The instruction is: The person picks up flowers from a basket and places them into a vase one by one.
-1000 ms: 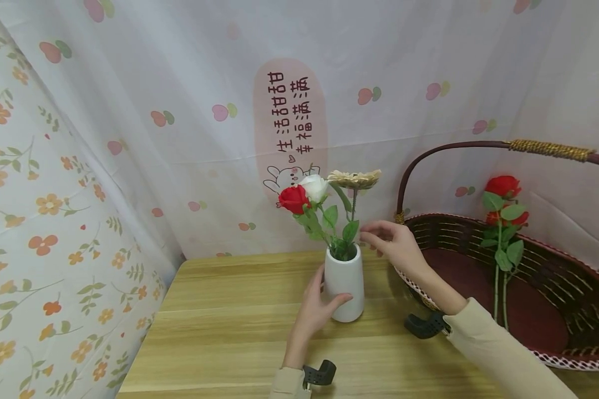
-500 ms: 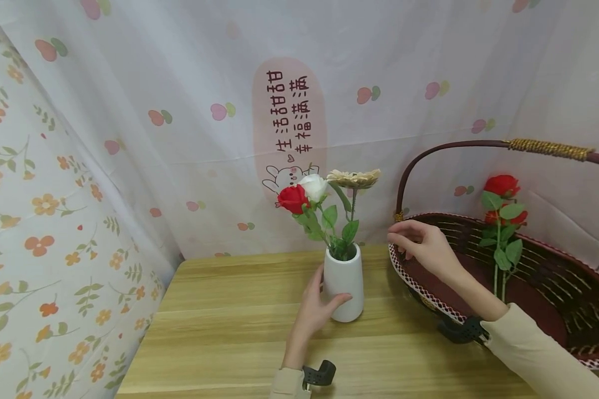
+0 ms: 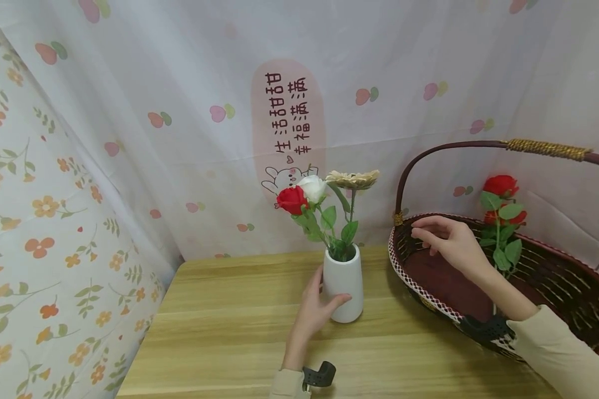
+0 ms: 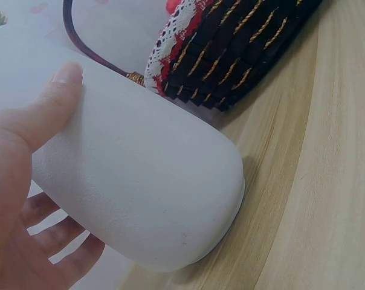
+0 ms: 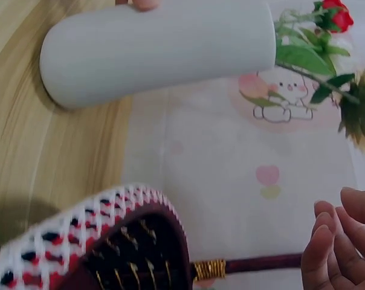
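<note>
A white vase stands upright on the table, and my left hand holds it from the left, thumb across the front and fingers around behind. In it are a red rose, a white rose and a cream daisy-like flower with green leaves. My right hand hangs over the near-left part of the wicker basket, its fingers loosely bent with nothing between them. Red roses on long stems lean inside the basket, their lower stems partly hidden by my right forearm.
The dark basket has a lace-trimmed rim and a tall arched handle bound with gold cord. Light wood tabletop extends to the left of the vase. A printed curtain hangs right behind the table, and a floral one at the left.
My right hand has moved right, away from beside the vase's mouth to over the basket. My left hand and the vase with its flowers have stayed in place.
</note>
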Available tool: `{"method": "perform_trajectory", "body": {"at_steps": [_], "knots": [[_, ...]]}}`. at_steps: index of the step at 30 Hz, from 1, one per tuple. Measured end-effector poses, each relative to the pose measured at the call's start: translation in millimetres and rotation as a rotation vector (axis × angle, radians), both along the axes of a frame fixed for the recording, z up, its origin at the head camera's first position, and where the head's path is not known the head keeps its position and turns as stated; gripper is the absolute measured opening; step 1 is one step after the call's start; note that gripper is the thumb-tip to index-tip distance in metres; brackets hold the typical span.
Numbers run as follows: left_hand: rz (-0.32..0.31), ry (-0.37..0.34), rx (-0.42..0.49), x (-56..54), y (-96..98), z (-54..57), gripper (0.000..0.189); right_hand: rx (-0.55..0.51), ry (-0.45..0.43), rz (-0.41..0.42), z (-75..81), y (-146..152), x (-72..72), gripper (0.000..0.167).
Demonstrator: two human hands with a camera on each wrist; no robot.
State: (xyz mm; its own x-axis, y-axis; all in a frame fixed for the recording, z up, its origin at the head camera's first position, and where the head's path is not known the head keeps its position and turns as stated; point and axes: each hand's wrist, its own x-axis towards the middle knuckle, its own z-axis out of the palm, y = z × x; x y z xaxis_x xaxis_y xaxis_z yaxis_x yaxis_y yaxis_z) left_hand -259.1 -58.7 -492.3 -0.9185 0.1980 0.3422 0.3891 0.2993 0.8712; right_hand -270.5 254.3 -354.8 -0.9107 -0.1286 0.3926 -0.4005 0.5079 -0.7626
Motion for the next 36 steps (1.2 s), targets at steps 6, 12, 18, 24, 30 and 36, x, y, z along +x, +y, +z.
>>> {"method": "perform_trajectory", "body": {"at_steps": [6,12,18,24,30,36], "knots": [[0.001,-0.027,-0.008,0.2,-0.3,-1.5,0.081,0.027,0.001,-0.053,-2.2,23.4,-1.2,0.021],[0.003,-0.014,-0.004,0.8,-0.2,-0.8,0.08,0.039,-0.024,-0.122,-0.4,46.1,-1.6,0.023],[0.011,-0.007,-0.006,1.2,-0.5,-0.9,0.081,0.046,-0.042,-0.151,0.3,67.6,-1.4,0.023],[0.014,-0.022,-0.006,1.5,-1.1,-0.1,0.083,0.005,-0.057,-0.17,-3.0,87.9,-2.6,0.018],[0.011,-0.024,-0.014,1.7,-0.8,-0.1,0.081,-0.057,-0.091,-0.199,-7.3,105.3,-4.9,0.014],[0.012,-0.047,-0.01,1.6,-0.8,0.4,0.083,-0.111,-0.11,-0.22,-12.3,118.6,-10.4,0.013]]}}
